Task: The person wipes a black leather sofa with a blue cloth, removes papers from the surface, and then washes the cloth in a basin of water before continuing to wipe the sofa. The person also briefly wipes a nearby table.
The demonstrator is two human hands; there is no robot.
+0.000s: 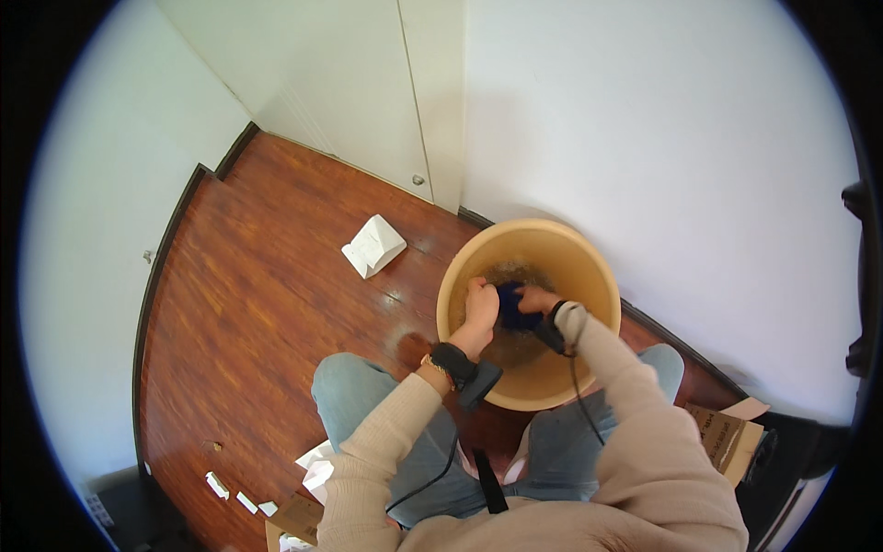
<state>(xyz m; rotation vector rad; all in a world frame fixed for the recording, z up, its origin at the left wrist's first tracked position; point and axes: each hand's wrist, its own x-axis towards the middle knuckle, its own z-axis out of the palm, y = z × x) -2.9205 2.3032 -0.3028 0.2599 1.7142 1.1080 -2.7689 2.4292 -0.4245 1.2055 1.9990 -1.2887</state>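
A deep tan plastic tub (592, 262) stands on the floor between my knees. Inside its rim, my left hand (481, 305) has its fingers curled at the left edge of a dark blue, soft-looking item (514, 310), perhaps cloth. From the other side, the fingers of my right hand (537, 301) grip the same item. Its exact shape is partly covered by my hands. Below it, the tub's bottom looks darker and speckled; whether that is water or loose bits I cannot tell. Each wrist wears a black strapped device with a cable.
A folded white paper piece (374, 246) lies on the wooden floor (276, 276) left of the tub. Small white scraps (217, 485) and a cardboard box (293, 517) are at lower left. Another cardboard box (721, 438) sits at right. The white wall (655, 172) rises close behind the tub.
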